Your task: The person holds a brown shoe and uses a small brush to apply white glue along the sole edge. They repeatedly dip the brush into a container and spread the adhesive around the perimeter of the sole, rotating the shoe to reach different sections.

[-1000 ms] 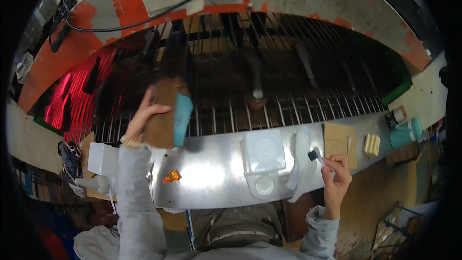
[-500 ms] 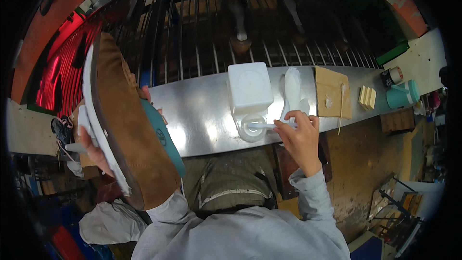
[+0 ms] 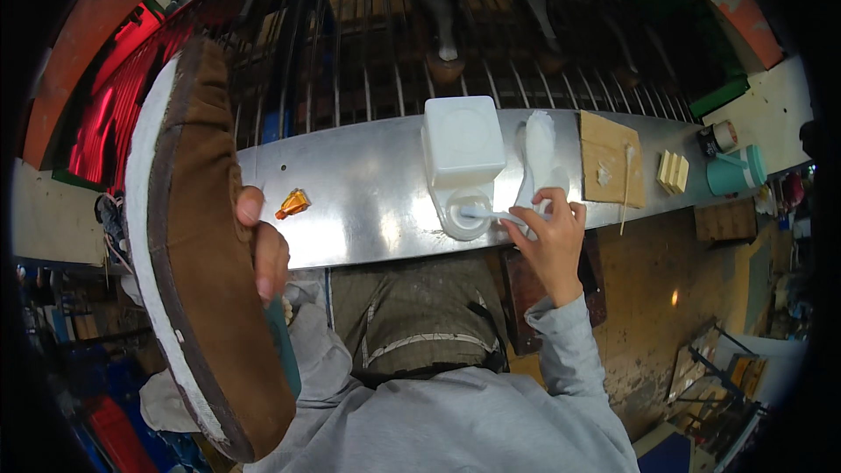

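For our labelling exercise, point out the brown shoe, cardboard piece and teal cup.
Brown shoe [image 3: 208,250], head view: brown upper.
Cardboard piece [image 3: 604,144], head view: bare upper half.
Teal cup [image 3: 724,178], head view: side wall.

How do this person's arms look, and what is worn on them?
Both sleeves are light grey, long and creased. The left grip has a pale beaded bracelet at its wrist; neither it nor the right grip wears a glove.

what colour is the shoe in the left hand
The shoe is mostly brown, with a white strip along one edge; the head view shows it best.
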`<action>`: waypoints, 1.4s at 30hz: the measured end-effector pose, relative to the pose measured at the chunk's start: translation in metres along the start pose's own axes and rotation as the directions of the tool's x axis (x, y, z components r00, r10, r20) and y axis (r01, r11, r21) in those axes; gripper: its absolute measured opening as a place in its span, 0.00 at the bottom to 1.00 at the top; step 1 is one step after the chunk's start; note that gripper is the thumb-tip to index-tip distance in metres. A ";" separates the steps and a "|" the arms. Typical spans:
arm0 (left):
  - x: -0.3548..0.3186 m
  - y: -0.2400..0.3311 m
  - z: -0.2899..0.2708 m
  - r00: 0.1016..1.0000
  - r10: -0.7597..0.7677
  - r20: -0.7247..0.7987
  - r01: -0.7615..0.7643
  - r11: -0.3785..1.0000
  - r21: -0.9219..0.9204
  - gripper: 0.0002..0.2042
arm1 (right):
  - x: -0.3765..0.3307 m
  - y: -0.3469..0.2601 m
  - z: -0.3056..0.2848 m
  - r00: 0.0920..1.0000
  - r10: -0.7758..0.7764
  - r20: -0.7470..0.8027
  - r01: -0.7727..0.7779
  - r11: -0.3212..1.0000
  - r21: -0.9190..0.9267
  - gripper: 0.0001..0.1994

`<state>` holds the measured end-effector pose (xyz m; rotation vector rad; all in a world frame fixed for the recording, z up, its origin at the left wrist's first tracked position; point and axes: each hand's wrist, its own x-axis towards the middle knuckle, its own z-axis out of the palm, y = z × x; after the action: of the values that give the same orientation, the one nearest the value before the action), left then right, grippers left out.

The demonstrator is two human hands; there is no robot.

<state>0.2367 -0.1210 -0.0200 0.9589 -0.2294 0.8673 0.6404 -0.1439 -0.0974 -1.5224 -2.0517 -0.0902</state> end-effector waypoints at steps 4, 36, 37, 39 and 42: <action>-0.013 -0.023 0.019 0.879 0.369 -0.302 -0.298 0.919 0.256 0.32 | -0.014 -0.004 -0.005 0.975 0.224 -0.006 -0.221 0.965 0.145 0.07; 0.005 -0.114 0.045 0.446 0.231 -0.865 -0.087 0.973 0.215 0.42 | 0.090 -0.092 -0.052 0.918 -0.357 -0.174 0.395 0.779 0.487 0.14; 0.003 -0.111 0.042 0.452 0.249 -0.857 -0.120 0.969 0.218 0.42 | 0.078 -0.090 -0.052 0.901 -0.415 -0.127 0.417 0.746 0.519 0.14; 0.005 -0.104 0.032 0.473 0.287 -0.833 -0.188 0.957 0.222 0.38 | 0.053 -0.087 -0.055 0.914 -0.405 0.005 0.297 0.678 0.673 0.13; 0.012 -0.094 0.029 0.464 0.270 -0.844 -0.266 0.951 0.158 0.40 | 0.039 -0.066 -0.057 0.967 -0.224 0.120 0.064 0.673 0.737 0.12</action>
<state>0.3190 -0.1634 -0.0547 0.3771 0.5202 1.5554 0.5975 -0.1550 -0.0130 -0.8728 -1.9807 0.7781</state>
